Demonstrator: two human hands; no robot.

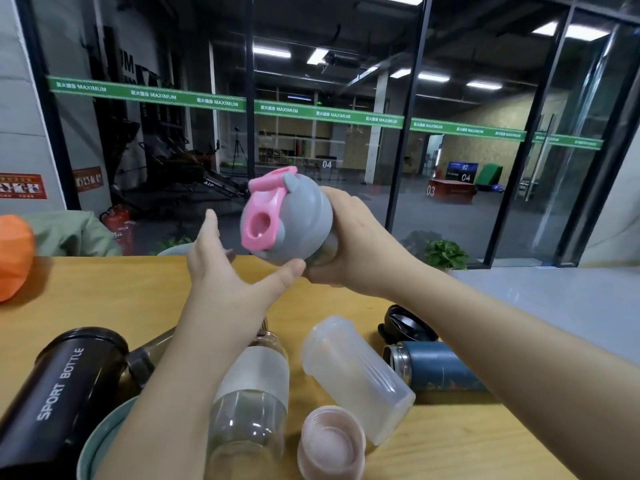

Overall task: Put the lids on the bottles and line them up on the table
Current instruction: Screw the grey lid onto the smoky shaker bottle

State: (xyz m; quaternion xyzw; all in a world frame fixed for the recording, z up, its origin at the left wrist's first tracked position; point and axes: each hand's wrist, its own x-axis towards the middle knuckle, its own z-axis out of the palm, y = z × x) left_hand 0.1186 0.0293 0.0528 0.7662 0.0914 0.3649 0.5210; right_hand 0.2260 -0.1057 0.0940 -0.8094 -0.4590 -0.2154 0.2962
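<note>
Matt grey plastic on the lid [294,223], with a glossier pink plastic flip cap [263,216]. Smooth wood-grain tabletop [104,299], faintly sheened. Glossy black plastic on the sport bottle [59,386], white lettering printed on. Clear glass-like bottle [249,403] wrapped in a frosted matt band. Cloudy translucent plastic for the tumbler [356,375]. Matt pale pink plastic cup [330,445]. Dull blue flask [443,372], scuffed, with a shiny metal neck

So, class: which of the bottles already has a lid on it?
The bottle held up in the right hand, capped by the grey lid with a pink flap. The bottles on the table show open mouths.
</note>
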